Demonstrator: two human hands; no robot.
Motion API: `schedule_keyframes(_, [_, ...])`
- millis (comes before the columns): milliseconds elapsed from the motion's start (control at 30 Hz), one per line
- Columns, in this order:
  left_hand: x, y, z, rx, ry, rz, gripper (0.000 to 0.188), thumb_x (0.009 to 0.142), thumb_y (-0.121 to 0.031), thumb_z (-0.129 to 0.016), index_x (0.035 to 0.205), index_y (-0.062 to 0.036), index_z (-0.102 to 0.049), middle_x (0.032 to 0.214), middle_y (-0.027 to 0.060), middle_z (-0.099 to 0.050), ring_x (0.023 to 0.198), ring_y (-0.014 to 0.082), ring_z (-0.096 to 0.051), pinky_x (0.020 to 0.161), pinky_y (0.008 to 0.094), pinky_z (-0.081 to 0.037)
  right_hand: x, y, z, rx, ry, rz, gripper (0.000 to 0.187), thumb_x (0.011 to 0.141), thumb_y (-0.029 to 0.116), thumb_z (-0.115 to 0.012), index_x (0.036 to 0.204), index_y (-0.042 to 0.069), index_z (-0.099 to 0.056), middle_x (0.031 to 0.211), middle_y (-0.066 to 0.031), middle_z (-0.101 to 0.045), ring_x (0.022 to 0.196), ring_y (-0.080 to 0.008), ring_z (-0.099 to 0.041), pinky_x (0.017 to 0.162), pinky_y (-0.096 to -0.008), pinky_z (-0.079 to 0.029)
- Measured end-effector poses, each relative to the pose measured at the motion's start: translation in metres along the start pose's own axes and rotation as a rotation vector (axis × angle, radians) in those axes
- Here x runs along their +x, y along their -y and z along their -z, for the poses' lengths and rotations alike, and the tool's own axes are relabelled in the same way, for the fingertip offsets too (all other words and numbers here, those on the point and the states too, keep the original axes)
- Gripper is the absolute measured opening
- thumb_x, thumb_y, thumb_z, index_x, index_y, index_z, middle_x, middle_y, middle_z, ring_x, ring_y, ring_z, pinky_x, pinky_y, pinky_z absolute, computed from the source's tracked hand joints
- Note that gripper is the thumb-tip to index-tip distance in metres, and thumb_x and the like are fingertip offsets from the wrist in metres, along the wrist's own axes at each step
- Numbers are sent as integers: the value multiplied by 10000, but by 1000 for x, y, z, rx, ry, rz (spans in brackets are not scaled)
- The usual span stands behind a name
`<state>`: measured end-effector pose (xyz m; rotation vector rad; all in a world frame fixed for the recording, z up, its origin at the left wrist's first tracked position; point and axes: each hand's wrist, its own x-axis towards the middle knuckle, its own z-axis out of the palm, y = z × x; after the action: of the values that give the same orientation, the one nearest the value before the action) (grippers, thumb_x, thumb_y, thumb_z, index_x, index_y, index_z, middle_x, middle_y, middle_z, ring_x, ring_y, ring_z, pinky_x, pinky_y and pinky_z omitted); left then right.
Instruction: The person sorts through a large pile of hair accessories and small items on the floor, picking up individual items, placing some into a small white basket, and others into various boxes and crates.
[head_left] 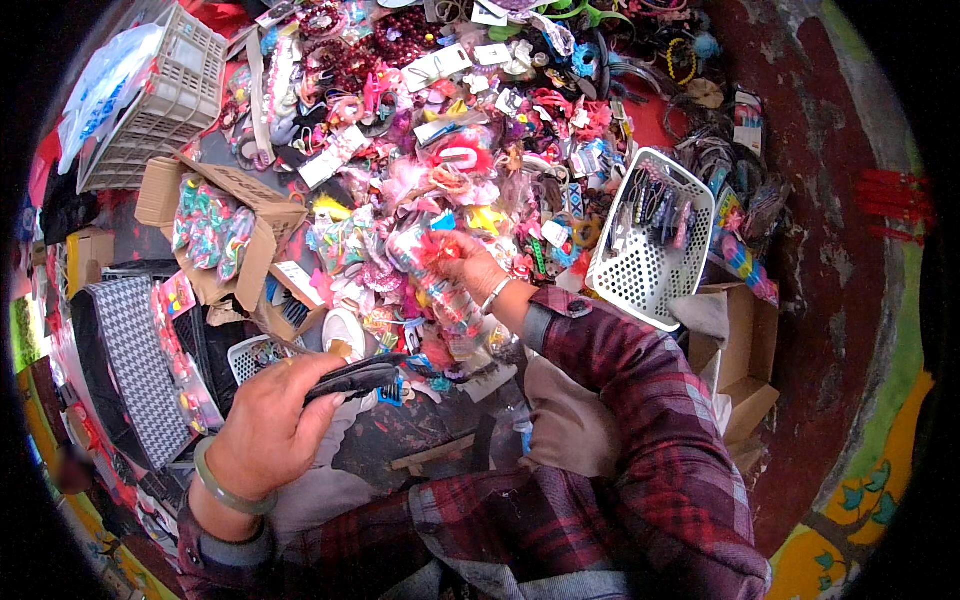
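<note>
My left hand, with a pale bangle at the wrist, is closed round a flat black bundle with rounded ends; its exact kind does not show. Farther forward, my right hand reaches over the heap of hair accessories. Its fingers are closed on the top of a clear plastic packet filled with small red, pink and multicoloured pieces. Part of the packet merges with the heap, and the fingertips are partly hidden. Bright hair ties, flowers, bows and carded items lie around it.
A white perforated basket with dark carded items stands right of the heap. An open cardboard box of bagged colourful pieces stands left, below a beige plastic crate. Another cardboard box is at the right, near the dark red floor.
</note>
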<state>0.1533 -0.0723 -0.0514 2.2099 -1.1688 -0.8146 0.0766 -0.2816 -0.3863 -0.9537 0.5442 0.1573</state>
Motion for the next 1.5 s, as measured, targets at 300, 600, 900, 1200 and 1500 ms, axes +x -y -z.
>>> schedule_keyframes(300, [-5, 2, 3, -12, -31, -12, 273, 779, -51, -588, 1039, 11, -535, 916, 194, -600, 811, 360, -587, 721, 399, -468, -10, 35, 26, 361, -73, -188, 209, 901, 225, -511, 1075, 110, -530, 944, -65, -633, 793, -186, -624, 612, -281, -522])
schedule_keyframes(600, [-8, 5, 4, -27, -20, 13, 281, 780, -53, -587, 1049, 8, -531, 905, 192, -601, 810, 360, -587, 720, 399, -466, -25, 76, 39, 412, 115, -229, 355, 884, 397, -521, 1129, 139, -530, 1073, -66, -627, 966, -178, -562, 798, -345, -422])
schedule_keyframes(900, [-4, -2, 7, -6, 28, 65, 273, 771, -68, -595, 1026, 13, -540, 925, 194, -605, 823, 362, -587, 734, 402, -472, 26, 70, 94, -927, -744, 259, 471, 784, 310, -593, 1135, 0, -536, 1005, -251, -603, 932, -382, -586, 801, -402, -464])
schedule_keyframes(1200, [3, 3, 6, -5, 33, 83, 281, 770, -74, -606, 1032, 6, -546, 940, 188, -610, 847, 355, -592, 757, 397, -474, 92, 96, 190, -983, -1101, -260, 650, 748, 502, -569, 1245, 92, -486, 1249, -276, -456, 1154, -434, -443, 944, -478, -375])
schedule_keyframes(1500, [10, -1, 9, -23, 74, 92, 286, 762, -75, -616, 1031, 1, -555, 941, 181, -612, 843, 343, -596, 753, 388, -477, 126, 67, 163, -850, -843, 25, 615, 790, 508, -450, 1313, 185, -427, 1279, -263, -423, 1115, -450, -470, 925, -480, -402])
